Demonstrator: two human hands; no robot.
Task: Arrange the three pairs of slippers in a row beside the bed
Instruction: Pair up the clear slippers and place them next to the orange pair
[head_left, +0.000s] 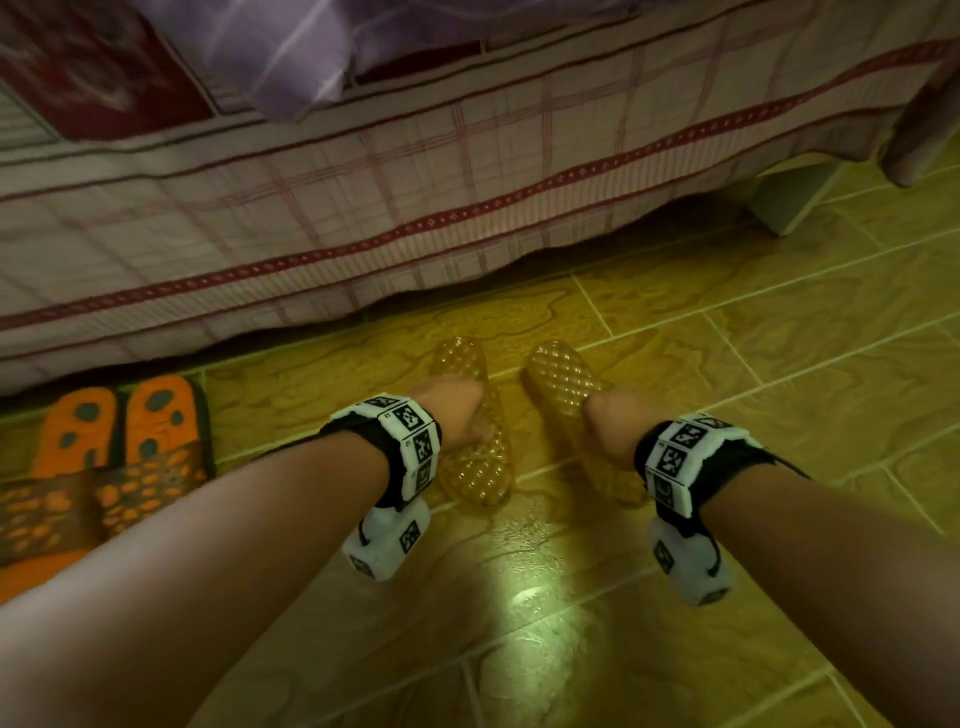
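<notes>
Leftmost, by the frame's edge: one pair of orange slippers (124, 431) with dark spots, side by side on the floor, toes toward the bed (363, 197), partly cut off by the left forearm. Next: left hand (457, 410), wrist wrapped in a black band with white coded marker blocks (410, 441); the hand is pushed into the strap of the left clear amber slipper (475, 421), fingers hidden inside, so whether they are curled or spread cannot be told. That slipper lies flat on the yellow tiled floor (779, 364), toe pointing at the bed's hanging checked cover. Just beside it, a narrow gap apart: the right clear amber slipper (566, 379), same bumpy see-through material, also toe toward the bed. Right hand (610, 421), with a matching marker band (680, 457), rests on this slipper's rear half; its fingers are out of sight beneath the knuckles, grip not discernible. Far right, upper corner: a pale bed leg (789, 197) standing on the tiles. A third pair is not in view.
</notes>
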